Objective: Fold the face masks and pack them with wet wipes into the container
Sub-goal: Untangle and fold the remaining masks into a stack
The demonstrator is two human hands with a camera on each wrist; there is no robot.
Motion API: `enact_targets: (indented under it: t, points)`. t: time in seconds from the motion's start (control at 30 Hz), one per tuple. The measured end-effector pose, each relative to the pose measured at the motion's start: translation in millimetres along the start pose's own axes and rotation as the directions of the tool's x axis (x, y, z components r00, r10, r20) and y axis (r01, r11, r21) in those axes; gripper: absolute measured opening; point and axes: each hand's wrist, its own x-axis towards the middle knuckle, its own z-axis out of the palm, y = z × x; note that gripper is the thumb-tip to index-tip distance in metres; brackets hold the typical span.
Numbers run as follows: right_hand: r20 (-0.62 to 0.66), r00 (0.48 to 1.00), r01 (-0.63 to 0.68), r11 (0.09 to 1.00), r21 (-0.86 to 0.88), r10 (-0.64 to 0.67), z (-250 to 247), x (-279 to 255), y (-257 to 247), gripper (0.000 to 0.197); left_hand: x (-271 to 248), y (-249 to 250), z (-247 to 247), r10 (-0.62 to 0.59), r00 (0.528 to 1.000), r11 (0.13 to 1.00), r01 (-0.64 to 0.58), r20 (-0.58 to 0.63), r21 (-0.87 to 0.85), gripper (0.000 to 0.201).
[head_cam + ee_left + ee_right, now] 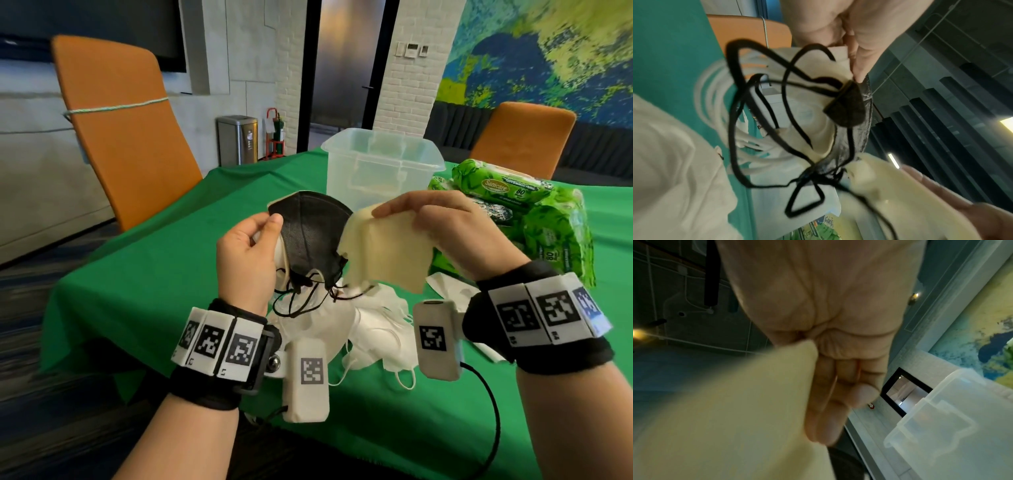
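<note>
left hand (247, 247) pinches black mask (310, 236); right hand (442, 226) grips cream mask (383, 250), both raised above white masks (370, 325) before container (382, 168).

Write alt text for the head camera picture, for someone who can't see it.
Over a green-covered table, a person's left hand pinches a black face mask while the right hand holds a cream mask. White masks lie below; a clear plastic container and green wet wipe packs sit behind.

Both arms are up in front. The left hand (247, 244) pinches with thumb and fingers. The right hand (442, 229) pinches too, palm down.
</note>
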Motion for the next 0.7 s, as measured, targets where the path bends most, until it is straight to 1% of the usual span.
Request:
enact_targets:
  t: [0.07, 0.1, 0.17, 0.2, 0.3, 0.33, 0.37, 0.4, 0.43, 0.47, 0.5, 0.53, 0.57, 0.6, 0.67, 0.7]
  points:
    - [0.071, 0.997, -0.019, 0.999, 0.031, 0.016, 2, 1, -1, 0.042, -3, 0, 4, 0.002, 1.000, 1.000, -0.002, 0.026, 0.001, 0.014]
    - [0.103, 0.995, -0.015, 1.000, 0.012, 0.014, 2, 1, -1, 0.044, -4, -1, 4, 0.004, 0.999, 1.000, -0.004, 0.036, 0.004, 0.015]
    - [0.148, 0.989, 0.000, 0.997, -0.082, 0.012, 2, 3, 2, 0.050, -5, -1, 5, 0.003, 0.999, 1.000, -0.003, 0.048, 0.005, 0.015]
    - [0.150, 0.989, 0.014, 0.989, -0.146, 0.008, 1, 3, 4, 0.046, -5, -2, 5, 0.002, 0.999, 1.000, -0.002, 0.050, 0.006, 0.013]
    - [0.083, 0.994, 0.097, 0.948, -0.304, -0.076, 3, 4, 9, 0.013, -6, -3, 4, -0.018, 0.998, 1.000, 0.018, 0.060, -0.010, 0.017]
    - [0.053, 0.994, 0.104, 0.940, -0.325, -0.092, 4, 4, 9, 0.009, -6, -4, 4, -0.029, 0.997, 0.999, 0.031, 0.075, -0.023, 0.017]
    - [0.033, 0.994, 0.112, 0.935, -0.336, -0.107, 4, 4, 8, 0.019, -6, -4, 3, -0.040, 0.995, 0.998, 0.044, 0.094, -0.038, 0.015]
    - [0.030, 0.991, 0.133, 0.931, -0.339, -0.130, 6, 4, 6, 0.029, -7, -4, 3, -0.052, 0.992, 0.997, 0.058, 0.113, -0.052, 0.013]
    - [0.049, 0.988, 0.154, 0.939, -0.308, -0.146, 7, 4, 5, 0.032, -7, -3, 4, -0.061, 0.990, 0.995, 0.070, 0.129, -0.069, 0.012]
    - [0.095, 0.985, 0.161, 0.957, -0.241, -0.141, 8, 3, 2, 0.027, -8, -2, 4, -0.065, 0.988, 0.993, 0.078, 0.142, -0.084, 0.014]
    - [0.146, 0.982, 0.146, 0.974, -0.175, -0.121, 10, 2, -1, 0.016, -10, 0, 5, -0.057, 0.986, 0.993, 0.073, 0.154, -0.097, 0.018]
    - [0.179, 0.979, 0.125, 0.983, -0.133, -0.101, 11, 3, -2, 0.013, -12, 2, 5, -0.046, 0.985, 0.992, 0.065, 0.165, -0.107, 0.022]
    - [0.186, 0.978, 0.118, 0.983, -0.139, -0.091, 13, 4, 0, 0.022, -13, 4, 6, -0.036, 0.983, 0.991, 0.058, 0.182, -0.120, 0.025]
    - [0.176, 0.980, 0.121, 0.976, -0.180, -0.089, 15, 7, 4, 0.032, -15, 6, 6, -0.029, 0.979, 0.989, 0.058, 0.200, -0.139, 0.027]
    - [0.105, 0.991, 0.108, 0.955, -0.276, -0.082, 20, 12, 10, 0.048, -18, 7, 7, -0.034, 0.972, 0.982, 0.076, 0.232, -0.175, 0.030]
    - [0.076, 0.994, 0.097, 0.951, -0.294, -0.078, 22, 13, 11, 0.051, -19, 7, 7, -0.036, 0.970, 0.979, 0.082, 0.240, -0.184, 0.031]
